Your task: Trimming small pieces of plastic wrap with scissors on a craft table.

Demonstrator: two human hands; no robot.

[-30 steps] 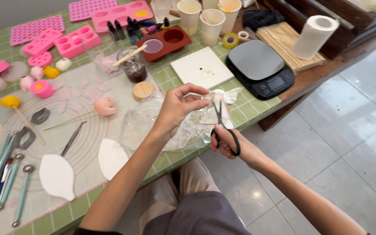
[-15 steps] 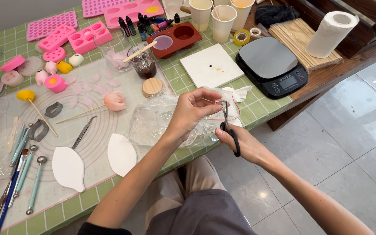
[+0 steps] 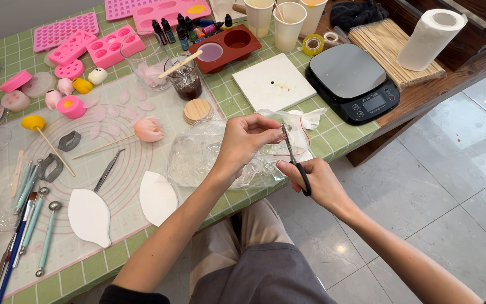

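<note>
Green-tiled tabletop fills the frame; at centre the left hand pinches the clear plastic bag, while the right hand, gripping black scissors, has brought the blades closer to its edge.

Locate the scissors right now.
Head view, centre-right: the scissors are in the right hand, blades at the clear plastic bag the left hand pinches.

The scissors now stand upright against the plastic bag.
</note>
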